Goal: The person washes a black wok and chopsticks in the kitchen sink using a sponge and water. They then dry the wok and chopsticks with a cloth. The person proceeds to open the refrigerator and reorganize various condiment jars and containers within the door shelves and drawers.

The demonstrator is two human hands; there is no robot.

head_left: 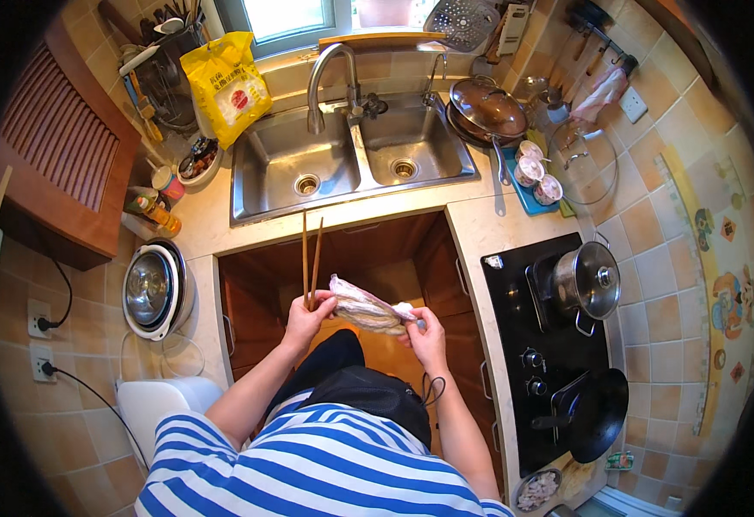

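Observation:
My left hand (306,320) grips a pair of wooden chopsticks (313,258), which point up towards the sink, and pinches one end of a folded cloth (367,310). The cloth is whitish with pink edges and stretches between both hands above the floor. At its other end, the fingers of my right hand (427,333) are closed on a bunched corner. A dark cord loops at my right wrist. Beyond the hands lies the counter edge with a double steel sink (296,155).
At the right is a black gas hob (513,323) with a lidded steel pot (577,281) and a black wok (603,413). Small cups stand on a blue tray (532,203). Stacked bowls (151,291) stand left; a yellow bag (228,90) is beside the sink.

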